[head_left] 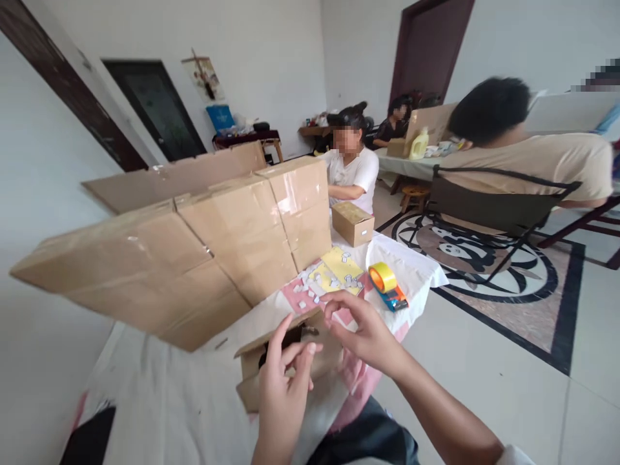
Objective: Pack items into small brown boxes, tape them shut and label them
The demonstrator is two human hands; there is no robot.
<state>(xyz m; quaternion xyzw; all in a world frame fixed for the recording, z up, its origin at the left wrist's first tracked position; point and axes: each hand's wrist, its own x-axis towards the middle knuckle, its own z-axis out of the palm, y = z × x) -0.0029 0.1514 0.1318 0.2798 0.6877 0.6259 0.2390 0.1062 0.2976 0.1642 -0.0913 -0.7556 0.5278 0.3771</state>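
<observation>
Hands: left hand (283, 381) raised over the small open carton (276, 361), fingers loosely spread and holding nothing; right hand (361, 329) just beside it, thumb and forefinger pinched together, whether on some small piece I cannot tell.
Carton: at the near edge of the cloth-covered surface (159, 400), flaps open, directly under both hands.
Behind: large taped boxes (194, 245); yellow sheet (339, 268) strewn with small white pieces; tape dispenser (387, 284).
Others: seated person in white (356, 171).

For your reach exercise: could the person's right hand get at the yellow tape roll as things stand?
Probably yes: the right hand hovers just short of the yellow tape roll, with only bare tablecloth between them.
</observation>
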